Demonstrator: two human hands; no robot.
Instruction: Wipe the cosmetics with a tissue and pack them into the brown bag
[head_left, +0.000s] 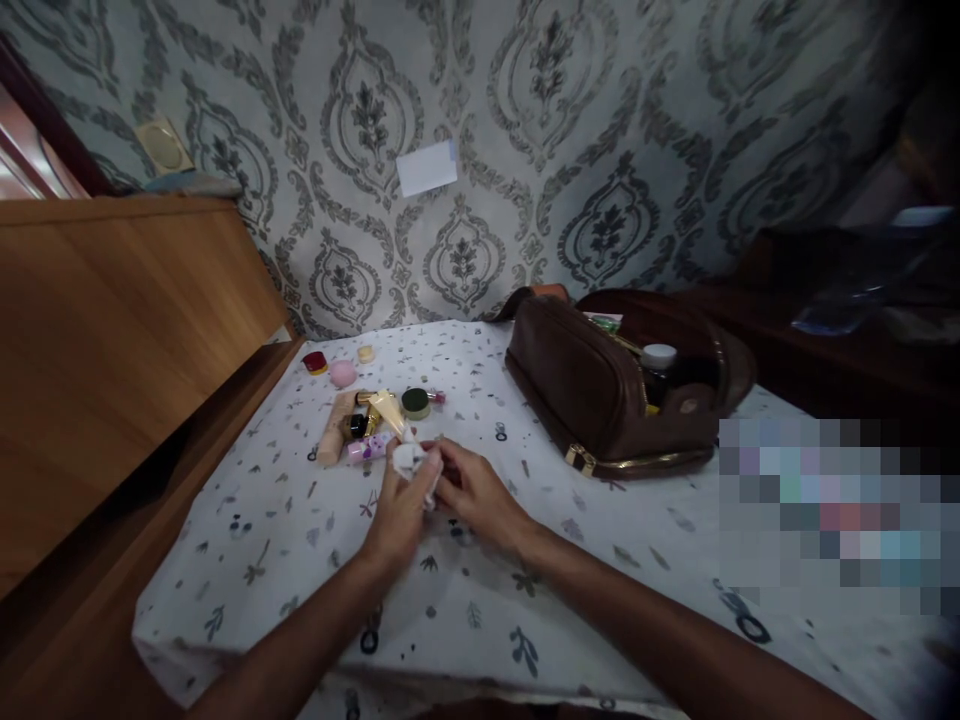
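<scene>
Near the middle of the patterned white cloth, my left hand is closed around a small white item, perhaps a cap or tissue. My right hand meets it from the right, its thumb and fingers pinched at the same white item. Just beyond my hands lie a cream tube, a pink-and-purple tube, a beige bottle and a black-and-gold bottle. A round dark green container sits to their right. Blur hides the item's exact shape.
An open brown bag holding a white-capped bottle stands at the right. Toward the back left sit a red jar, a pink round item and a small yellow jar. A wooden panel borders the left.
</scene>
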